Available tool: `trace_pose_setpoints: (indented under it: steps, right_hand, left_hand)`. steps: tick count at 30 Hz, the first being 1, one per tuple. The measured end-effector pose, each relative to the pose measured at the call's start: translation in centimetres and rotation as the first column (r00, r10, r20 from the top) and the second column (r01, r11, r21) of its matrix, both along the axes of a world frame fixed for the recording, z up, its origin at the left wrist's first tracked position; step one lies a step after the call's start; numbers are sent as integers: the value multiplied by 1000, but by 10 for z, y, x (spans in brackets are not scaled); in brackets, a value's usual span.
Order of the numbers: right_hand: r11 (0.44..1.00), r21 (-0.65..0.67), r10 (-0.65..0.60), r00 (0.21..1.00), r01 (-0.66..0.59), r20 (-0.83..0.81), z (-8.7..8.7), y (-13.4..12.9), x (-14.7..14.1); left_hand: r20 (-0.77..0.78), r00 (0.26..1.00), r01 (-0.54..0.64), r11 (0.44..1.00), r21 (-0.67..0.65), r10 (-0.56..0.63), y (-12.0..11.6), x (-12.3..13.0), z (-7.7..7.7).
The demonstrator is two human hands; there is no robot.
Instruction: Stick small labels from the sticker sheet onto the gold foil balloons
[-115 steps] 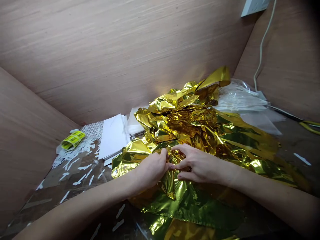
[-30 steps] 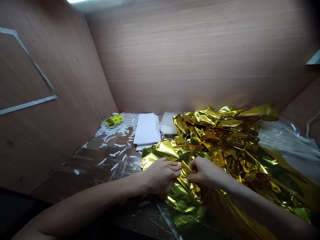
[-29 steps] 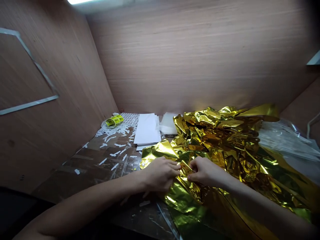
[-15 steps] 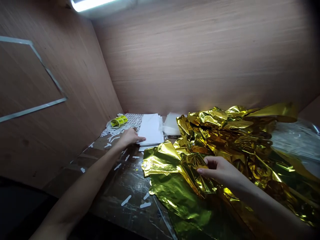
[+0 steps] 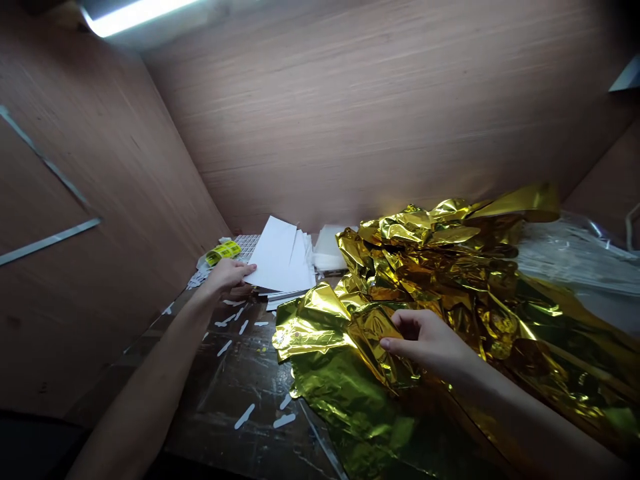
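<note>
My left hand (image 5: 231, 275) pinches the near left corner of a white card sheet (image 5: 274, 257), which is turned at an angle and partly lifted off a stack of white sheets (image 5: 306, 263). To the right, my right hand (image 5: 417, 335) pinches a fold of shiny gold foil (image 5: 373, 333) between thumb and fingers. The foil belongs to a large crumpled heap spread over the right side of the table. Some of its folds hide behind my right forearm.
Small white paper strips (image 5: 245, 416) lie scattered on the dark table (image 5: 215, 393). A yellow label roll (image 5: 223, 251) sits at the back left. Beyond the stack are clear plastic sleeves (image 5: 330, 247); clear plastic bags (image 5: 575, 260) lie far right. Wooden panels (image 5: 350, 120) enclose the back and sides.
My left hand has drawn the top white sheet leftward and tilted it off the stack. My right hand keeps its pinch on the foil. The camera view has shifted slightly.
</note>
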State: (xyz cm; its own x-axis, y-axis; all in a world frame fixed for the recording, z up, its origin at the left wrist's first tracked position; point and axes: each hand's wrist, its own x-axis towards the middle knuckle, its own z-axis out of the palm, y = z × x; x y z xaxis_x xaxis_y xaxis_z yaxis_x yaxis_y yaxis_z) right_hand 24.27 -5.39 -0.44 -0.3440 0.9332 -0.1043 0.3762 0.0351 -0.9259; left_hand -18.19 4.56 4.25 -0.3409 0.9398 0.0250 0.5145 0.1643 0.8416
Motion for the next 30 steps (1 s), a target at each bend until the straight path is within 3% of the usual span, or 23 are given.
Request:
trace_pose_setpoints:
  steps: [6,12,16,22,25,28,30]
  right_hand:
    - [1000,10,-12,1000,12,-9,-2,1,-2]
    - [1000,19,8,999,-9,40,-2,-1,-4]
    - [1000,25,10,998,-11,59,-1,-2,-4]
    - [999,28,29,997,-31,71,-5,-2,-2]
    - [999,34,32,997,-35,76,-5,-2,-2]
    - [998,50,30,995,-35,92,-4,-4,-3]
    - [998,59,30,994,-36,101,-4,-4,-3]
  left_hand:
    - [-106,994,18,991,129,-4,-15,29,14]
    - [-167,985,-2,971,239,43,-24,58,-1]
    - [-128,991,-12,969,247,45,-19,60,-9]
    - [-131,983,-89,953,290,132,-22,53,3]
    - [-326,915,-77,894,441,239,-29,56,8]
    - [-540,781,70,815,575,314,-33,62,8]
    - [-592,736,143,781,608,327,-33,64,5]
